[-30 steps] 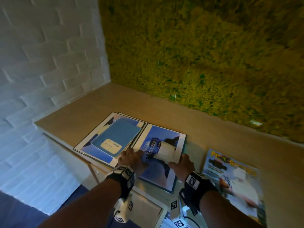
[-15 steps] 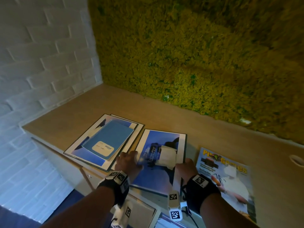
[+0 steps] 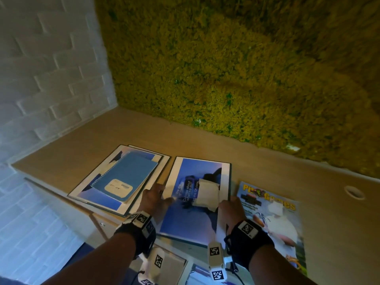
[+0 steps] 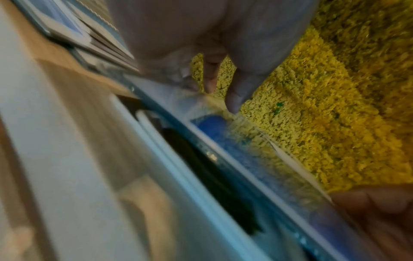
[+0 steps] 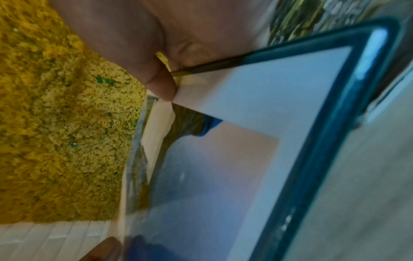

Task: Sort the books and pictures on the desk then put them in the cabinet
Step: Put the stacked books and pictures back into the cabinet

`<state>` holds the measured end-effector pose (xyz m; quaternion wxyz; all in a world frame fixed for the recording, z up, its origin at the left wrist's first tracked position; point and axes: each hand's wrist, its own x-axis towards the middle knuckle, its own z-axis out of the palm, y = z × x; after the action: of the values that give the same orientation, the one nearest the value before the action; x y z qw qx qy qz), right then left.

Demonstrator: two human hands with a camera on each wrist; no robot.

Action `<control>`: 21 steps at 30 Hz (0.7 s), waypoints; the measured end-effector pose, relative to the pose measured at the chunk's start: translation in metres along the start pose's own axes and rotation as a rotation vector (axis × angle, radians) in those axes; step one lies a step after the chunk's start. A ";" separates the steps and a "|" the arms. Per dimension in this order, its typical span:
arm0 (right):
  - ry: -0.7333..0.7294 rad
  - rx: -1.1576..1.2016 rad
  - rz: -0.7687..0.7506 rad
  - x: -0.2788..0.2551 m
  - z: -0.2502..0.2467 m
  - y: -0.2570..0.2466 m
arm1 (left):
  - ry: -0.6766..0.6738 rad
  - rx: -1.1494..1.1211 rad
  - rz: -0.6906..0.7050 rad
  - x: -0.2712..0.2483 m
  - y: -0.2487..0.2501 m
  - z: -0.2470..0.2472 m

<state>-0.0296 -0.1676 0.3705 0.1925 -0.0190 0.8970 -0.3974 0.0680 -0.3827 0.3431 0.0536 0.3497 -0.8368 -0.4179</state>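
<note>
Your right hand [image 3: 230, 208] pinches the dark-framed blue picture [image 3: 197, 202]; your left hand [image 3: 153, 199] rests flat. The glossy frame overhangs the counter [image 3: 144, 132]: a one-sided grip may let it slip off.

three framed pictures [image 3: 197, 202], one notebook [image 3: 127, 177], one magazine [image 3: 273, 221]

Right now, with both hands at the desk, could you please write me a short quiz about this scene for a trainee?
1. True or false: the blue spiral notebook lies on the magazine.
2. The right hand grips: A the notebook, B the framed picture, C the magazine.
3. Fill in: the magazine lies to the ___ of the framed picture.
Key: 1 false; 2 B; 3 right.
</note>
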 end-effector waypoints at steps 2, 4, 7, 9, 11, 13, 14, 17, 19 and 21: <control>0.040 -0.066 0.023 0.001 -0.017 0.011 | -0.004 -0.089 0.026 -0.003 0.019 0.004; 0.079 0.065 0.097 0.005 -0.039 0.036 | -0.075 -0.133 0.068 -0.009 0.042 0.020; 0.230 0.328 0.236 0.001 -0.088 0.082 | -0.179 -0.142 0.145 -0.028 0.083 0.069; 0.284 0.357 0.265 -0.007 -0.132 0.118 | -0.252 -0.104 0.226 -0.048 0.111 0.110; 0.346 0.322 0.278 -0.012 -0.174 0.162 | -0.362 -0.074 0.291 -0.074 0.138 0.154; 0.411 0.293 0.308 -0.034 -0.217 0.189 | -0.456 -0.051 0.341 -0.099 0.160 0.196; 0.430 0.262 0.321 -0.044 -0.236 0.203 | -0.492 -0.056 0.357 -0.112 0.170 0.215; 0.469 0.228 0.383 -0.062 -0.277 0.244 | -0.579 -0.010 0.354 -0.146 0.200 0.259; 0.487 0.171 0.409 -0.060 -0.291 0.275 | -0.608 0.059 0.343 -0.162 0.212 0.282; 0.473 0.091 0.428 -0.052 -0.299 0.306 | -0.606 0.152 0.340 -0.170 0.216 0.299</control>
<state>-0.0528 0.2617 0.3498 0.0585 0.2715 0.8819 -0.3809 -0.0349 0.0101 0.3439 -0.1546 0.0685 -0.8896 -0.4243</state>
